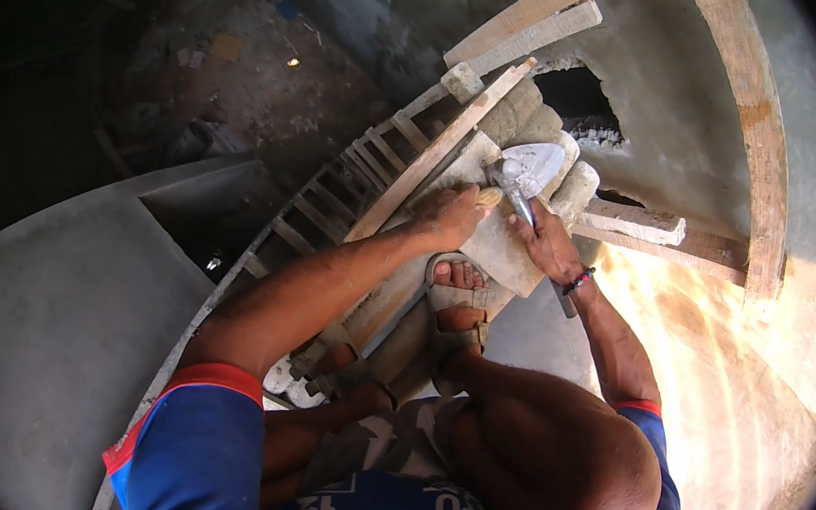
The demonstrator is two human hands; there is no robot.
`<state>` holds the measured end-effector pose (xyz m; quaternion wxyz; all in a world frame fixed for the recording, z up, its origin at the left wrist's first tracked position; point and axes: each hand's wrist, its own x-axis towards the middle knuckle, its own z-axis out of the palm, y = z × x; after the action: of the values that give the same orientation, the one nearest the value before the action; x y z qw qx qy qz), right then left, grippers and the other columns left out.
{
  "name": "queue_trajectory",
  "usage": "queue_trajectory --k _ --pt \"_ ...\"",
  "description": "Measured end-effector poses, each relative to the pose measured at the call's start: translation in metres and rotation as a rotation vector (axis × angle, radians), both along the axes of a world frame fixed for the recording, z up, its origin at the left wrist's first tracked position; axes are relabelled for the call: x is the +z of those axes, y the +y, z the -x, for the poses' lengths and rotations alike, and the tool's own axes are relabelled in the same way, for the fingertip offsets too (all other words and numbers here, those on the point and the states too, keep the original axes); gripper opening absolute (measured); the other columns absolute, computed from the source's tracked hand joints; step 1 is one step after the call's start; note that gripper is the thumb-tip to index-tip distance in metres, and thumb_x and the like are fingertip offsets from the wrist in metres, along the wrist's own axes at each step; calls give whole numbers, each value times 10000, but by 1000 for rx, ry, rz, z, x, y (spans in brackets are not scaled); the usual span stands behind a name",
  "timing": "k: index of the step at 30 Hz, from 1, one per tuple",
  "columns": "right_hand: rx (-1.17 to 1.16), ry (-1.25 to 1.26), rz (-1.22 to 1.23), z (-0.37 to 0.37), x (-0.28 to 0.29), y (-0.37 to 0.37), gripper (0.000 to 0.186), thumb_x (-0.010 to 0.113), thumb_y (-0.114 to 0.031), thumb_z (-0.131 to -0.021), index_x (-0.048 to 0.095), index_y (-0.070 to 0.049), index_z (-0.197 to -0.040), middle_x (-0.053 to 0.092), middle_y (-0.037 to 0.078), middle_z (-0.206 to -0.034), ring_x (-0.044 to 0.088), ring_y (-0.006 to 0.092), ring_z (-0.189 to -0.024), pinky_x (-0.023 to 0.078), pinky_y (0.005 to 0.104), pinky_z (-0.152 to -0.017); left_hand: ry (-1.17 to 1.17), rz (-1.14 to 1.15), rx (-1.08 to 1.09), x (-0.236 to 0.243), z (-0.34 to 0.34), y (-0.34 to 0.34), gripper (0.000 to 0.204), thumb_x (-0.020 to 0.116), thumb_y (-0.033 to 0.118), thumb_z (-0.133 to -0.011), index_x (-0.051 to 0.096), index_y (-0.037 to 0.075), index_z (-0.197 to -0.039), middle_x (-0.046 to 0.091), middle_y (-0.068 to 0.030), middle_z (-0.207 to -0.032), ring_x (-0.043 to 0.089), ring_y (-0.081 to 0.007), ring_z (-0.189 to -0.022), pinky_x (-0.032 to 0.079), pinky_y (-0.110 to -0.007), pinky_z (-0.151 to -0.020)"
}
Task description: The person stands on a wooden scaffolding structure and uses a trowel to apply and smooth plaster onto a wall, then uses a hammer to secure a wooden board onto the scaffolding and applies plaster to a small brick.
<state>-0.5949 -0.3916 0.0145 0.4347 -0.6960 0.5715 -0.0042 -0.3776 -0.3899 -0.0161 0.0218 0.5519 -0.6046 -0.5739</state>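
Trowel (pixel 543 160) is near upper ctr. of the view, blade pointing away from the person, over a flat pale board (pixel 500 258) & beside rounded pale blocks (pixel 576 190); can't tell if the blade touches what's under it. Blade has whitish smears. L hand (pixel 452 218) is curled closed, w/ a yellowish wooden handle end showing at the fist; looks like the trowel's handle, though the join is hidden. R hand (pixel 548 243) is wrapped round the shaft of what looks like a hammer (pixel 510 173): metal head up by the trowel's near end, dark butt out below the wrist. Can't tell if head & blade touch. Hands are close tog., L a bit nearer the wooden rail.

R wrist has a beaded bracelet (pixel 579 280). Person is crouched, one sandal (pixel 458 301) just below the hands, the other farther L & lower. Sleeves (pixel 202 448) are blue w/ red trim.

L of the board: long wooden rail (pixel 445 148), then a ladder-like frame (pixel 322 213) running diag. Upper R: grey wall (pixel 671 114) w/ a jagged dark hole (pixel 577 95), plus a wooden strip (pixel 759 134) that looks bent. Short wood piece (pixel 633 221) sits R of the blocks. Bright light falls lower R. Upper L: dim floor (pixel 236 84) w/ scattered debris.
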Motion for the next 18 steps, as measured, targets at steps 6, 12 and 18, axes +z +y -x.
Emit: queue_trajectory --k 6,12,18 --pt "-660 -58 -247 -6 -5 9 325 539 -314 -970 486 4 -1013 522 85 -658 587 187 -622 469 392 -566 62 -19 39 -6 5 6 427 497 395 -963 501 23 -1174 620 -310 -1061 586 -486 -1036 454 -547 -878" --pt "-416 64 45 -3 -14 23 353 531 -342 -970 510 11 -966 533 166 -668 577 298 -618 464 431 -608 68 -4 85 -10 10 12 429 504 403 -959 489 20 -1151 621 -317 -1046 586 -504 -1010 457 -552 -869" --pt "-730 -67 -139 -16 -25 31 325 503 -328 -992 487 -5 -969 485 54 -582 514 175 -417 424 340 -378 112 2 111 -9 15 16 414 510 377 -969 467 12 -1162 611 -329 -1042 583 -509 -1004 447 -561 -849"
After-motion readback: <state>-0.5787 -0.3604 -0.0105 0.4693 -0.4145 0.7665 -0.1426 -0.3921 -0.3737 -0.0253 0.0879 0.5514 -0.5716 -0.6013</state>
